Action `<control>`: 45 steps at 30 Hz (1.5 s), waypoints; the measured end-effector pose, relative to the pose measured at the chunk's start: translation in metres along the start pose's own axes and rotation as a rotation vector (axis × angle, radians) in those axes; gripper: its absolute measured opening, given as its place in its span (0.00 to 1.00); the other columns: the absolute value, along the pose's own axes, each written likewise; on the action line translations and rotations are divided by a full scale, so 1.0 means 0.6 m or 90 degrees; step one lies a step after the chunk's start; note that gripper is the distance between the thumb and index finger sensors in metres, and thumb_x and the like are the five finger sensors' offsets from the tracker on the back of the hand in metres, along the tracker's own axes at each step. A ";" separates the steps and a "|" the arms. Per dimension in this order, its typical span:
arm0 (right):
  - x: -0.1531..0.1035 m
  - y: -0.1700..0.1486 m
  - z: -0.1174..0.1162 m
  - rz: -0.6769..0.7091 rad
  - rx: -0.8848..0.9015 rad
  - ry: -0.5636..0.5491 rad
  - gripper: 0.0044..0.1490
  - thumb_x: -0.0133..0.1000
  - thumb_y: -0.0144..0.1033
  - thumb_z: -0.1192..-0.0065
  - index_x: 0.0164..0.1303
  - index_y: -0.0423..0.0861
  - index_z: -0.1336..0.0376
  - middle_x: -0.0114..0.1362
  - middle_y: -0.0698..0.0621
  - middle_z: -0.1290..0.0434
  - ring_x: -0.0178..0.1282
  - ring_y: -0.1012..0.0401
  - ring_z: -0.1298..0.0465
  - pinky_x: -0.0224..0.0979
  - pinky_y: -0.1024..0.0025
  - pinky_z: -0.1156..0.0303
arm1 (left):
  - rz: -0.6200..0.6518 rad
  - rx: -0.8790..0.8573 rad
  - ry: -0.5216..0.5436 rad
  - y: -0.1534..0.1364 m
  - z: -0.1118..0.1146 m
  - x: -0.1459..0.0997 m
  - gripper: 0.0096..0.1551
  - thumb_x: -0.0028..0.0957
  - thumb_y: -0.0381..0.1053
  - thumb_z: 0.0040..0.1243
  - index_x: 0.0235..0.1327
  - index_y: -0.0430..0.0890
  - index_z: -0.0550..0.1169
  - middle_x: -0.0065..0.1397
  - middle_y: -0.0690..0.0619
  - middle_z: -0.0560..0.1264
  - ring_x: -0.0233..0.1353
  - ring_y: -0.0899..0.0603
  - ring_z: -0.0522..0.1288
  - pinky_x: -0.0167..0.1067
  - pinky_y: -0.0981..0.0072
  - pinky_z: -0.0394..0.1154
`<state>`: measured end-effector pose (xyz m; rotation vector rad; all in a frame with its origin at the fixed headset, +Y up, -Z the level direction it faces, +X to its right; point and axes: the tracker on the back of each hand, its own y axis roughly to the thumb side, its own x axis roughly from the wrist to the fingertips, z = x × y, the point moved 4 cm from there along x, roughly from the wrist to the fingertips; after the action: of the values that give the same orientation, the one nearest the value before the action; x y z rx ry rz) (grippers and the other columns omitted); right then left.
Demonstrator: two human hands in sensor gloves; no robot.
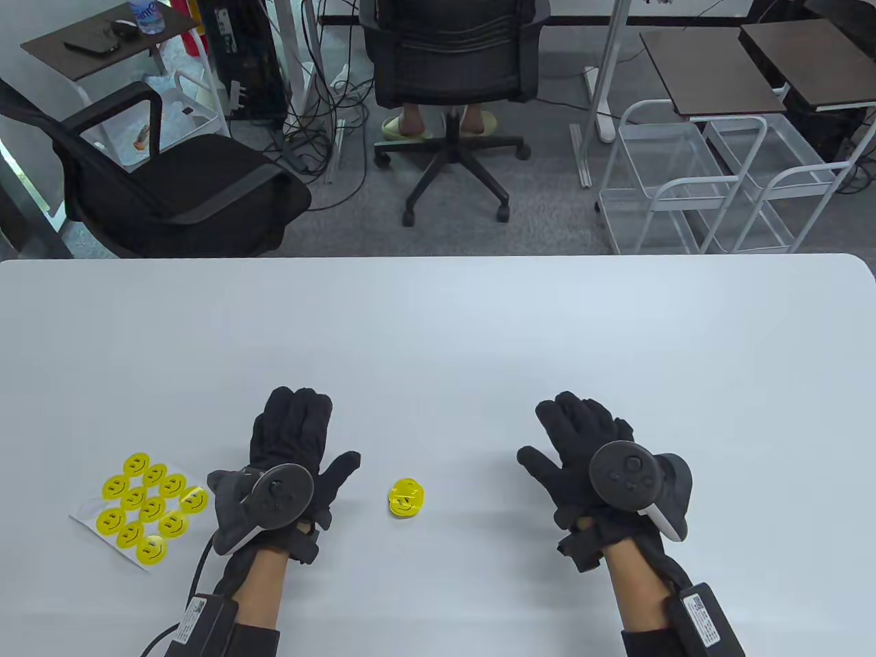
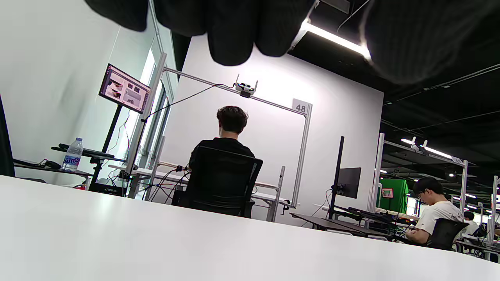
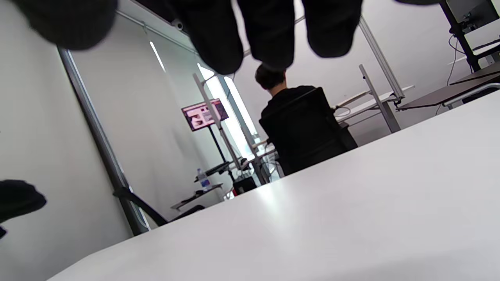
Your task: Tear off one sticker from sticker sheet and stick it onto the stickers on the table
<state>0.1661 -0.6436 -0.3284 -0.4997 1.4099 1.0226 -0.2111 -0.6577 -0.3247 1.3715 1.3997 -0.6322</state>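
A white sticker sheet (image 1: 147,510) with several yellow smiley stickers lies at the near left of the white table (image 1: 438,328). A small pile of yellow smiley stickers (image 1: 406,497) lies between the hands. My left hand (image 1: 298,445) lies palm down with fingers stretched out, right of the sheet and left of the pile, holding nothing. My right hand (image 1: 571,441) lies palm down, fingers out, well right of the pile, empty. Both wrist views show only gloved fingertips (image 2: 234,35) (image 3: 269,35) above bare table.
The table's far edge runs across the middle of the table view. Beyond it stand black office chairs (image 1: 171,178), a seated person's chair (image 1: 455,89) and white wire carts (image 1: 718,185).
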 end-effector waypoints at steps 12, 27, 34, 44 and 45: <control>0.002 0.023 -0.016 0.022 0.004 0.017 0.50 0.53 0.65 0.48 0.79 0.43 0.40 0.85 0.35 0.38 0.81 0.28 0.43 0.70 0.17 0.52 | -0.016 -0.005 0.008 -0.018 -0.005 -0.004 0.53 0.51 0.69 0.61 0.82 0.44 0.57 0.86 0.40 0.56 0.84 0.29 0.48 0.74 0.32 0.53; -0.002 0.032 -0.006 0.034 0.024 0.007 0.51 0.54 0.65 0.48 0.80 0.42 0.41 0.84 0.34 0.38 0.80 0.27 0.43 0.70 0.17 0.52 | -0.073 0.157 0.009 -0.104 -0.074 0.020 0.59 0.45 0.75 0.62 0.83 0.47 0.55 0.88 0.44 0.54 0.87 0.33 0.45 0.78 0.35 0.48; -0.001 0.038 -0.010 0.040 0.023 0.014 0.51 0.54 0.65 0.48 0.80 0.42 0.41 0.84 0.34 0.38 0.80 0.27 0.43 0.70 0.17 0.52 | -0.163 0.214 -0.053 -0.217 -0.085 -0.014 0.63 0.43 0.76 0.64 0.83 0.45 0.54 0.88 0.42 0.53 0.86 0.30 0.46 0.78 0.35 0.49; 0.000 0.040 -0.010 0.042 0.024 0.015 0.51 0.54 0.65 0.48 0.80 0.42 0.41 0.84 0.33 0.38 0.80 0.27 0.43 0.70 0.17 0.52 | -0.314 0.145 -0.274 -0.351 -0.013 -0.094 0.69 0.42 0.74 0.65 0.82 0.41 0.47 0.88 0.37 0.48 0.84 0.26 0.44 0.77 0.33 0.50; 0.000 0.040 -0.011 0.042 0.024 0.016 0.51 0.54 0.65 0.48 0.80 0.42 0.40 0.84 0.33 0.38 0.80 0.27 0.43 0.70 0.17 0.52 | -0.320 0.134 -0.287 -0.357 -0.007 -0.099 0.69 0.42 0.74 0.65 0.82 0.41 0.47 0.88 0.37 0.48 0.84 0.26 0.44 0.77 0.33 0.51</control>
<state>0.1426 -0.6367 -0.3226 -0.4423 1.4740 1.0428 -0.4237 -0.7223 -0.3301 0.9414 1.3273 -1.3611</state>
